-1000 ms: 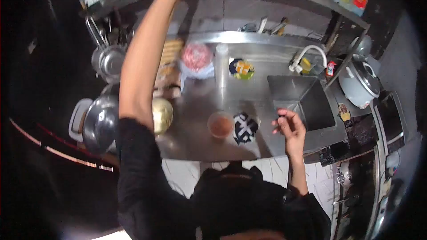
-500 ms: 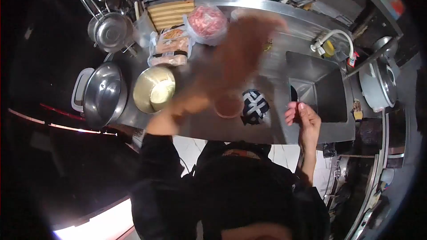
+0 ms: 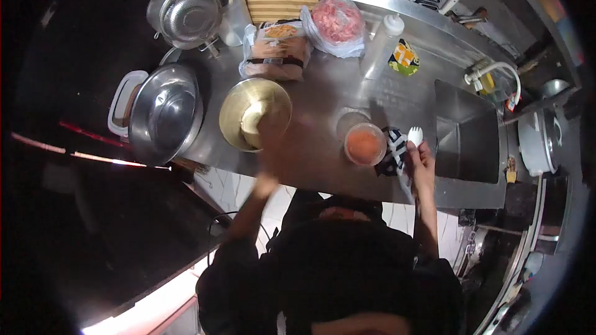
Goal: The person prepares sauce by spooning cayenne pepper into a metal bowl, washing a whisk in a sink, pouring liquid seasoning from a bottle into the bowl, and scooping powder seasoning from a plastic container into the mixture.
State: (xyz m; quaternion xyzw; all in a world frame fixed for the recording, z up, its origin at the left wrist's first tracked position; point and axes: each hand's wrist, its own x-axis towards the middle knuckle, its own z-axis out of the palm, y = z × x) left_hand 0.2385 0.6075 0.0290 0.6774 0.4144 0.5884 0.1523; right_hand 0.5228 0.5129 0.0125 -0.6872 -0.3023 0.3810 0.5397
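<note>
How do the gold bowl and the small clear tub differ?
The gold bowl is larger than the small clear tub. The bowl is opaque and gold-coloured; the tub is see-through, showing orange contents. The bowl is nearer the blurred left hand; the tub, nearer the right hand. Both are round and stand on the steel counter.

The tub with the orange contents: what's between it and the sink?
In the head view, a black-and-white bundle comes just beside the tub, then the right hand, holding a white fork, before the sink.
</note>
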